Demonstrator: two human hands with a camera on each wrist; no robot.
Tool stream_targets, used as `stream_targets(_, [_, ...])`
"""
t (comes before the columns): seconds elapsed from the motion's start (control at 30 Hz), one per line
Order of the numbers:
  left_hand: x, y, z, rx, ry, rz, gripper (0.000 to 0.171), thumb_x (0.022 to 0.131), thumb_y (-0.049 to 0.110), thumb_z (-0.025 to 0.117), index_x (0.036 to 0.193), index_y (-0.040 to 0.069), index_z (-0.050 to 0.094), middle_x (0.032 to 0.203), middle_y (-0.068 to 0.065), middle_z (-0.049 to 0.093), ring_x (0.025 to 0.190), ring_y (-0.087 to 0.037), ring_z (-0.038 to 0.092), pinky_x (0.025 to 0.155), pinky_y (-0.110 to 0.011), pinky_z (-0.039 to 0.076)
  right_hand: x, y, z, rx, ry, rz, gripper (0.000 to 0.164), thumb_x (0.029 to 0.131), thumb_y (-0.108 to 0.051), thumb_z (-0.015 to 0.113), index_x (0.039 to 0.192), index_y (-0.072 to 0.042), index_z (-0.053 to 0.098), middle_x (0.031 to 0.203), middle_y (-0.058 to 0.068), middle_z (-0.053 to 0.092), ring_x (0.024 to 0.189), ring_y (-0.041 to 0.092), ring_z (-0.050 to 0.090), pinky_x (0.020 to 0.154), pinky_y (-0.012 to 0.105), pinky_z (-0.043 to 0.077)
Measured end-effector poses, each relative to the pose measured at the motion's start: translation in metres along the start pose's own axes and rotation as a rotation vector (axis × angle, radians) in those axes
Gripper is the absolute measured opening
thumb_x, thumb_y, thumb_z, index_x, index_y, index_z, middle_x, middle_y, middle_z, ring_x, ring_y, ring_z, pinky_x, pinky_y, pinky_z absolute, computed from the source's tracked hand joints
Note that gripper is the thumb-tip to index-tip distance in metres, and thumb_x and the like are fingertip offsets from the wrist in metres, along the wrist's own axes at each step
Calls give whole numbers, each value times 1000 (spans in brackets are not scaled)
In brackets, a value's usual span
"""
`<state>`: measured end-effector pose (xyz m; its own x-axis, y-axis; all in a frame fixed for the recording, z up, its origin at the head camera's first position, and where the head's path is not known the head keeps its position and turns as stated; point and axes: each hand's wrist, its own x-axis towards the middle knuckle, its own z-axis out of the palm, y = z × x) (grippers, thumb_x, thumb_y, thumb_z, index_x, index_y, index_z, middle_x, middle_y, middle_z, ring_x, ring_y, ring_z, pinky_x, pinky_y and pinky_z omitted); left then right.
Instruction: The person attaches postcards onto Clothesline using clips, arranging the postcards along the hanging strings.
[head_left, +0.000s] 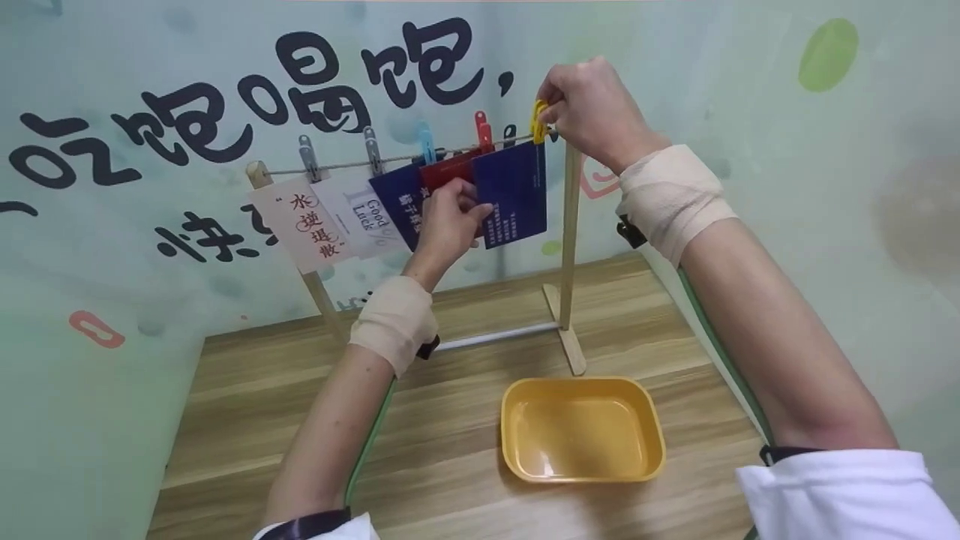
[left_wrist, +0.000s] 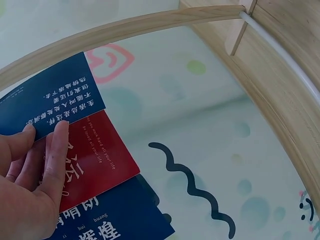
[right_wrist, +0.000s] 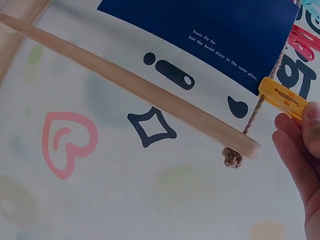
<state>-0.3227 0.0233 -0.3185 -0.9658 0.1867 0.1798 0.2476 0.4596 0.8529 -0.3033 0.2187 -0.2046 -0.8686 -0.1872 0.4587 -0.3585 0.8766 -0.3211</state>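
My right hand (head_left: pixel 596 105) pinches a yellow clothespin (head_left: pixel 538 122) at the right end of the cord. In the right wrist view the yellow clothespin (right_wrist: pixel 282 97) sits over the cord at a corner of the dark blue card (right_wrist: pixel 210 35). The left hand (head_left: pixel 450 214) holds the left edge of this blue card (head_left: pixel 514 195), thumb on its front. In the left wrist view its fingers lie between the blue card (left_wrist: pixel 55 95) and a red card (left_wrist: pixel 105 160). The red card (head_left: pixel 442 172) hangs partly behind the left hand.
Grey clothespins (head_left: pixel 307 157), a light blue clothespin (head_left: pixel 427 142) and a red clothespin (head_left: pixel 484 131) sit along the cord. A pink card (head_left: pixel 289 225), a white card (head_left: pixel 349 217) and another blue card (head_left: pixel 397 195) hang there. A yellow tub (head_left: pixel 583 431) stands before the wooden rack (head_left: pixel 570 247).
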Motion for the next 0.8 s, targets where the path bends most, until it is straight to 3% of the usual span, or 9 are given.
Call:
stream_targets(0.47, [0, -3, 2, -22, -34, -6, 21, 100, 14, 60, 119, 7, 58, 106, -11, 67, 85, -22, 65, 62, -32, 59, 3, 3, 8, 13, -84, 23, 24, 99, -4, 59, 120, 4, 68, 118, 21, 71, 107, 31, 69, 98, 39, 56])
stream_targets(0.8, [0, -9, 2, -18, 1, 1, 24, 99, 17, 64, 118, 5, 61, 104, -11, 68, 81, -18, 63, 60, -28, 58, 4, 4, 7, 25, -176, 47, 34, 101, -4, 53, 133, 1, 61, 130, 21, 66, 118, 31, 66, 100, 41, 55])
